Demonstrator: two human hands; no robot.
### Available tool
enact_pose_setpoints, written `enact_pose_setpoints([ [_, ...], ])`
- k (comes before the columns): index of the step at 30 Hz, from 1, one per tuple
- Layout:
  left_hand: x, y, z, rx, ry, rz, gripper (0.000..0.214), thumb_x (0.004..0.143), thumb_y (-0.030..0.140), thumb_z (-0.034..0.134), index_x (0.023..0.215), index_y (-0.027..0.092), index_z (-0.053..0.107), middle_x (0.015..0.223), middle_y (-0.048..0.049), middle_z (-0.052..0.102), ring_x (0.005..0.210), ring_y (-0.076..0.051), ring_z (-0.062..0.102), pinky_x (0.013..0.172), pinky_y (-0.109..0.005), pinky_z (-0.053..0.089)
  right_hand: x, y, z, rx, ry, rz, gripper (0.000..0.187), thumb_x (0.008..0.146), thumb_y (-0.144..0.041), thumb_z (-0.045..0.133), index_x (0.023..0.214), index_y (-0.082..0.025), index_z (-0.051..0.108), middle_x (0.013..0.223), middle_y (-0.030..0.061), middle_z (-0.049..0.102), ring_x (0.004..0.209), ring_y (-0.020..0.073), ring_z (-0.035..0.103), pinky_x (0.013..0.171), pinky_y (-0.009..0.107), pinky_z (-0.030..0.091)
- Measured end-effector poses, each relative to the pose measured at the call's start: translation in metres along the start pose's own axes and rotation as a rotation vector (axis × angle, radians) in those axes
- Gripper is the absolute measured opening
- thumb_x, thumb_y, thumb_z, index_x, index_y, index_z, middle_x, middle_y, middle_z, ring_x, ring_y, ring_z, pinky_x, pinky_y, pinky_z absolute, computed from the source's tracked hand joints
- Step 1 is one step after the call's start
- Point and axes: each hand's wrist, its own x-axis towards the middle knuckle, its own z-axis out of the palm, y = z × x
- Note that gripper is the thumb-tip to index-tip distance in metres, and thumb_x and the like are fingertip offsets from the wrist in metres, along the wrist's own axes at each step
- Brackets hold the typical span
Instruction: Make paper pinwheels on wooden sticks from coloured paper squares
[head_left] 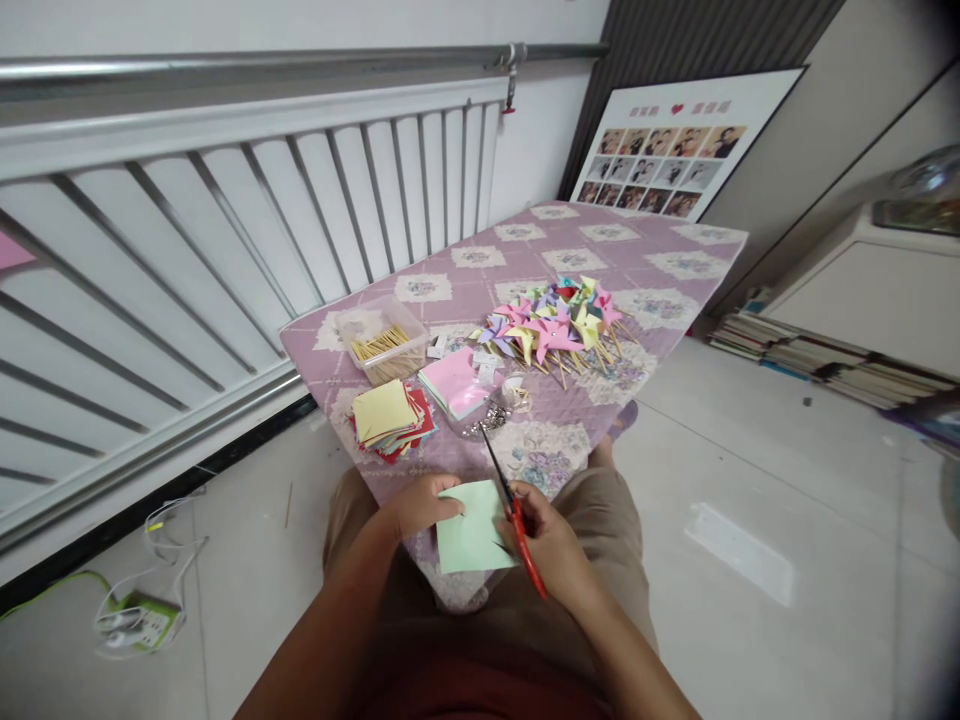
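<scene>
My left hand pinches the upper left corner of a pale green paper square held over my lap at the near end of the table. My right hand is closed round the red handles of a pair of scissors. Their blades point up and away, past the paper's right edge. Just beyond lie a yellow-topped stack of paper squares and a pink stack.
A purple quilted cloth covers the table. On it stand a clear box of wooden sticks and a heap of finished paper pinwheels. A white railing runs along the left. A photo board and stacked books are at the right.
</scene>
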Motion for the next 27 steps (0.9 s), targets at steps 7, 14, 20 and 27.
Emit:
enact_pose_setpoints([
  [7, -0.005, -0.003, 0.011, -0.591, 0.048, 0.106, 0.048, 0.077, 0.039, 0.064, 0.120, 0.020, 0.056, 0.093, -0.0071, 0.067, 0.078, -0.019, 0.061, 0.072, -0.031, 0.045, -0.005, -0.012, 0.011, 0.229, 0.069, 0.062, 0.039, 0.066, -0.026, 0.072, 0.102, -0.021, 0.057, 0.070, -0.0039, 0.059, 0.057, 0.0109, 0.050, 0.053, 0.022, 0.042],
  [14, -0.024, -0.019, 0.037, -0.975, -0.106, 0.066, 0.063, 0.069, 0.051, 0.070, 0.121, 0.018, 0.056, 0.119, -0.0149, 0.061, 0.101, -0.026, 0.059, 0.086, -0.036, 0.043, -0.004, -0.015, 0.017, 0.412, 0.230, 0.152, 0.053, 0.061, -0.038, 0.080, 0.105, -0.024, 0.052, 0.066, -0.0074, 0.053, 0.050, 0.0079, 0.046, 0.047, 0.020, 0.041],
  [20, -0.031, -0.025, 0.073, -1.059, 0.047, 0.079, 0.038, 0.072, 0.044, 0.071, 0.100, 0.019, 0.065, 0.105, -0.0104, 0.066, 0.090, -0.019, 0.060, 0.078, -0.029, 0.044, -0.002, -0.016, 0.022, 0.441, 0.325, 0.136, 0.054, 0.066, -0.041, 0.078, 0.109, -0.026, 0.050, 0.084, -0.0034, 0.061, 0.067, 0.0114, 0.057, 0.062, 0.024, 0.051],
  [27, -0.023, 0.003, 0.086, -1.023, 0.291, 0.066, 0.030, 0.068, 0.028, 0.076, 0.095, 0.019, 0.067, 0.094, -0.0051, 0.069, 0.077, -0.015, 0.061, 0.062, -0.023, 0.044, -0.007, -0.008, 0.025, 0.393, 0.261, 0.145, 0.058, 0.065, -0.042, 0.078, 0.110, -0.025, 0.045, 0.074, -0.0059, 0.054, 0.059, 0.0105, 0.051, 0.056, 0.024, 0.047],
])
